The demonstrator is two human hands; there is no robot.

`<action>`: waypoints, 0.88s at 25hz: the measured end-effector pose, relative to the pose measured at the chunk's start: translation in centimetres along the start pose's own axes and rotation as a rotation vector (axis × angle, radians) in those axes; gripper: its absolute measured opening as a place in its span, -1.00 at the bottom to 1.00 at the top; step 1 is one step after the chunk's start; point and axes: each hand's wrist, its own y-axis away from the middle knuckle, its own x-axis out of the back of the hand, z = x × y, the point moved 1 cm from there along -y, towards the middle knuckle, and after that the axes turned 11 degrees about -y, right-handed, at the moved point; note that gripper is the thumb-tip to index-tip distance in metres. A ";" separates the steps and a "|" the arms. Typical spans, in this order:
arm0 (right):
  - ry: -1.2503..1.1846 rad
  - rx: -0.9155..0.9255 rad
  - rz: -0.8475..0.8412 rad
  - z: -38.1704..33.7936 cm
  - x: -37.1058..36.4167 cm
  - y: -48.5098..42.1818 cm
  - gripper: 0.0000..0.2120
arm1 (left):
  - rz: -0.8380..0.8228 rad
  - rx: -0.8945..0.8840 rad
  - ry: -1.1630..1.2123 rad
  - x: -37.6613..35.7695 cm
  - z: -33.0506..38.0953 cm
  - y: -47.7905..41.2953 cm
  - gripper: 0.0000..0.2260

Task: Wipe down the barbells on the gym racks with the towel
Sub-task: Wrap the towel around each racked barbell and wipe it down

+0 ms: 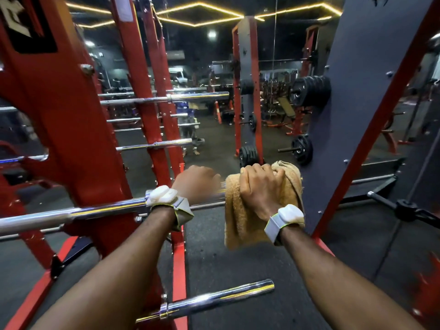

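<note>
Terry cloth, tan: the towel (240,217) hung draped over the barbell (71,214), just right of the red rack upright (71,120), with its lower half dangling below the bar. The right hand (259,186) was clenched round towel and bar together, knuckles up. The stretch of bar under the cloth was wholly hidden, and its right end could not be traced past the towel. The left hand (195,182) sat on the bare bar just beside the towel, curled over it in a grip but smeared by blur, its fingers out of sight on the far side. White wrist pods (162,195) on grey straps, one per wrist. The barbell's left end ran off the frame edge. A lower barbell (219,297) lay on the same rack, one end showing and the other lost behind the left forearm. Higher chrome bars were partly masked by uprights. Weight plates (309,90) hung from the dark grey panel (357,91) at right. Writing: a black plate (26,27) near the upright's top bore a white mark, cropped by the frame edge and unreadable. A dark emblem at the grey panel's top was likewise cut off.
</note>
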 end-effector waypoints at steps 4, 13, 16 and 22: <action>-0.039 0.088 -0.018 -4.5 -0.7 0.6 -0.65 | 0.070 0.081 -0.121 2.4 -5.8 2.3 -0.64; -0.128 0.340 -0.130 -17.2 -2.8 2.3 -0.71 | 0.117 0.465 0.110 1.4 -12.0 8.1 -0.62; -0.071 0.540 -0.204 -12.6 -2.4 1.2 -0.64 | 0.107 0.488 0.068 1.5 -11.7 7.9 -0.60; -0.039 0.260 -0.119 -11.0 -1.9 1.3 -0.73 | 0.110 0.539 -0.026 1.7 -10.7 7.4 -0.66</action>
